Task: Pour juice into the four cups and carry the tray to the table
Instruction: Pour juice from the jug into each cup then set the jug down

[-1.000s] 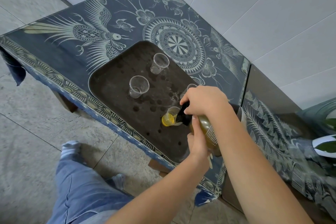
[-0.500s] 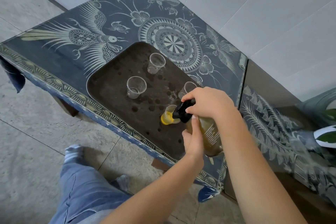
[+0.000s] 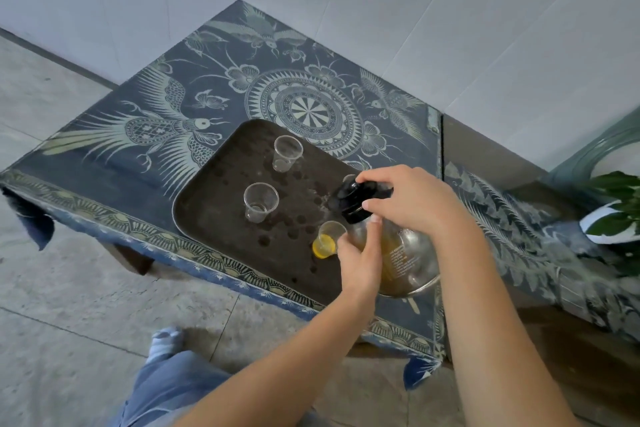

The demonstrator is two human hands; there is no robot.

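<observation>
Patterned worktop [image 3: 138, 163] by white wall [image 3: 415, 10], grey floor [image 3: 69, 305]; plant [image 3: 620, 215] at rt. L hand [image 3: 356, 263] + R hand [image 3: 412, 204] grip bottle [image 3: 408, 253] at tray [image 3: 207, 218] edge.

Bare forearms [image 3: 294, 367] — faded blue jeans [image 3: 166, 392], one pale sock [image 3: 164, 345]

A dark blue cloth [image 3: 166, 135] with pale bird and mandala motifs; dark brown tray [image 3: 211, 215]; yellow juice [image 3: 323, 246]; black bottle cap [image 3: 355, 201].

Hands close together, fingers curled: left hand [image 3: 360, 262] below right hand [image 3: 412, 206].
</observation>
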